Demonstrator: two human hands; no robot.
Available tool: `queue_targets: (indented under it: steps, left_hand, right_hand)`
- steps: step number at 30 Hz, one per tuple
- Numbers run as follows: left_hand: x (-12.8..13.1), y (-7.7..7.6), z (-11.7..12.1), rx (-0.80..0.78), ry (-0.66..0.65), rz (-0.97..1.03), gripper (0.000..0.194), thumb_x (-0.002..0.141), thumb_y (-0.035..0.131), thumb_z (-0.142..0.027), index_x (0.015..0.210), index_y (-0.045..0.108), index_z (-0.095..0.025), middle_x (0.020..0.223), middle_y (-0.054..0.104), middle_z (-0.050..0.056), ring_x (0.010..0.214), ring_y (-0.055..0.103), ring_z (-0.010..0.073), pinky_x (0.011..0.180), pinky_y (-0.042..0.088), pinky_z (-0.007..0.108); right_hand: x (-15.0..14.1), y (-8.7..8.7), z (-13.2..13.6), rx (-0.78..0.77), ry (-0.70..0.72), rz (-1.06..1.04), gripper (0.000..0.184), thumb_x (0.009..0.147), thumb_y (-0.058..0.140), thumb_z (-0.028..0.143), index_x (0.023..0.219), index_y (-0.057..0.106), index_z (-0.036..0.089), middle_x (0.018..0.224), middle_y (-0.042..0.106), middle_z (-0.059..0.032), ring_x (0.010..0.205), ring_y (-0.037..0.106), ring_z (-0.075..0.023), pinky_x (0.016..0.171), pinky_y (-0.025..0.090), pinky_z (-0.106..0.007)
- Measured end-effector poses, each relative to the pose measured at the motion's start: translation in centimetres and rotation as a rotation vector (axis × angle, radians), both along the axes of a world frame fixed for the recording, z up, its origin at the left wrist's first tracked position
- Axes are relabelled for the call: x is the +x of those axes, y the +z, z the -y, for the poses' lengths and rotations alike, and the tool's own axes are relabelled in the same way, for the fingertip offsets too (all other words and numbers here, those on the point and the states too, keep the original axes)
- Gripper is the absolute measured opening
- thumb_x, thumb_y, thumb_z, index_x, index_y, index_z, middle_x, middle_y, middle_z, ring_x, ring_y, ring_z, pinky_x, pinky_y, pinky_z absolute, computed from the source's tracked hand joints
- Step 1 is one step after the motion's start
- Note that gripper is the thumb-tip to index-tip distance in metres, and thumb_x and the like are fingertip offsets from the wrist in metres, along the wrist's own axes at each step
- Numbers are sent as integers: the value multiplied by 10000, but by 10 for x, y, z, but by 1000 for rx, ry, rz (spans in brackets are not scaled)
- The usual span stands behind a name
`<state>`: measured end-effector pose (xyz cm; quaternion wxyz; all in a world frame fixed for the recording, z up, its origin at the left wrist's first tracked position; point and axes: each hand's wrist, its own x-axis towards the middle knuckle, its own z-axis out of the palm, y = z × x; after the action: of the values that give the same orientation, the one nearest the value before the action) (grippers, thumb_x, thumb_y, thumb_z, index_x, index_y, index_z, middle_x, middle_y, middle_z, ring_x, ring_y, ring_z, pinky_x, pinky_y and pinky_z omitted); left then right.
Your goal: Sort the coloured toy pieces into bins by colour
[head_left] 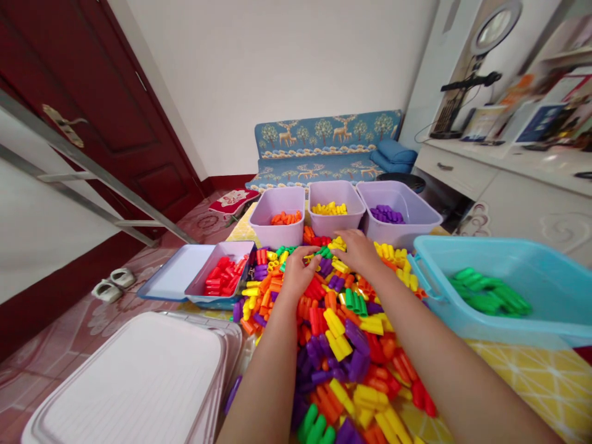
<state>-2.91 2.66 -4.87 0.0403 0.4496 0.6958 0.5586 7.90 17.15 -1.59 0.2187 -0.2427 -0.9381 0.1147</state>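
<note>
At 12 o'clock, right in front of you, your heap of plastic pegs (333, 333) lies loose and jumbled, short round-tipped tubes in red, orange, yellow, green and purple, tilted every which way and piled in one long mound running straight away from you.

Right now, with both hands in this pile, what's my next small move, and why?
I'd probably lift the yellow pieces by your right hand into the middle lilac bin, since it already holds only yellow ones and sits just ahead of that hand.
</note>
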Motion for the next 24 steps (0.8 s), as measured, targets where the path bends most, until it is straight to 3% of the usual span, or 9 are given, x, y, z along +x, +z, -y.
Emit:
queue_targets:
  steps: [5,8,11,15,20,24]
  left_hand:
    - [-1,0,0,-10,2,1,206,814,619,-196,991,722,-181,1008,722,79,944,658,211,881,504,347]
    - [-1,-1,0,-23,1,0,213,810,621,-189,996,723,-181,1007,723,79,934,657,214,874,505,348]
    - [-1,0,0,-27,0,6,227,845,584,-218,1023,717,-174,1036,720,83,961,652,216,893,496,344]
    - [1,4,1,-36,-24,59,339,936,440,-329,1074,702,-164,1062,722,69,1003,642,218,911,472,336]
    - [2,9,5,-63,-136,171,504,937,378,-516,986,729,-157,891,734,25,861,649,199,804,481,289]
    - [3,8,5,-10,-199,246,462,874,505,-535,902,729,-132,785,708,18,731,614,163,702,472,255]
  right_hand:
    - [-7,-2,-1,-9,4,87,467,741,695,433,1153,667,215,1224,631,-159,1150,526,-351,975,367,-490]
    - [-7,1,2,-31,6,117,364,751,663,440,1037,718,221,1110,672,-156,1071,568,-350,920,387,-460]
    - [-3,6,6,-96,48,153,271,794,597,446,864,732,223,884,718,-101,851,638,-273,760,432,-350]
    - [10,11,20,-177,143,150,262,845,525,396,741,669,204,756,696,-40,680,608,-172,597,391,-248]
    - [30,7,48,-355,229,-1,308,895,443,383,697,583,193,637,588,21,599,548,-135,528,355,-232]
    - [36,-2,55,-465,194,-155,294,868,494,378,676,603,184,649,599,14,633,555,-145,573,383,-247]
